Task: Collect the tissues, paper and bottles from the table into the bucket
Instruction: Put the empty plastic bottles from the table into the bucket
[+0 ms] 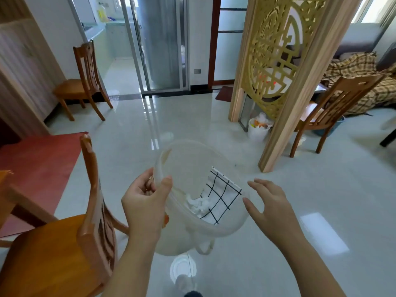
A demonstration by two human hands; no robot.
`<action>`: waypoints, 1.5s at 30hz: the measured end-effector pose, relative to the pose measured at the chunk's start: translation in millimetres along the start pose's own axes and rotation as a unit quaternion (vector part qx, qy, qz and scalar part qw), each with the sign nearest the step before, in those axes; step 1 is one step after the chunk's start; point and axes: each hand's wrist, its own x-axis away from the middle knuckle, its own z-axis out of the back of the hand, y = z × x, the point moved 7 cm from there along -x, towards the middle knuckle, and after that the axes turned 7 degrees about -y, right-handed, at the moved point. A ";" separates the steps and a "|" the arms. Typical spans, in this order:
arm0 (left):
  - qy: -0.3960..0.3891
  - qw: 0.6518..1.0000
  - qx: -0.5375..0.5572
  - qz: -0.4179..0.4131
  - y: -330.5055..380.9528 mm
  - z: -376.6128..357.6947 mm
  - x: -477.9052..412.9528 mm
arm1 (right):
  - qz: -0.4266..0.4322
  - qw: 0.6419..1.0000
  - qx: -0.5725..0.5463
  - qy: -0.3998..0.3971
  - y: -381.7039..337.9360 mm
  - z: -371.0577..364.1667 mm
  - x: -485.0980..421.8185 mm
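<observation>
Fingers [165, 185] of our left hand [145, 202] pinch the bucket [182, 155] rim; our right hand [267, 202] hovers released beside it. Tissues [198, 205] and checked paper [220, 200] lie inside; next, likely carrying it on, since no bottles show.

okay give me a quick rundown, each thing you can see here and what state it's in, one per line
Bucket: held up, tilted, off the floor.
Left hand: gripping the bucket rim.
Right hand: open, beside the bucket, not touching.
Tissues: crumpled, inside the bucket.
Grid-patterned paper: inside, leaning on the wall.
Floor bin: full.
</observation>
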 end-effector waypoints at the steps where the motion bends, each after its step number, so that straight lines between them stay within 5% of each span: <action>1: 0.003 1.000 0.004 0.000 -3.6 -4.3 -18.5 | 0.003 1.000 0.003 -0.002 -1.0 -4.0 -18.4; 25: 0.161 0.987 -0.004 -0.018 -30.1 -23.7 -382.7 | 0.161 0.983 -0.048 -0.075 -106.8 -125.7 -452.5; 35: 0.281 0.959 -0.024 -0.036 -23.7 -21.1 -521.4 | 0.276 0.946 -0.099 -0.140 -174.6 -169.7 -635.1; 45: 0.402 0.915 -0.036 -0.016 -26.2 61.4 -589.6 | 0.366 0.901 -0.104 -0.208 -281.9 -259.4 -708.7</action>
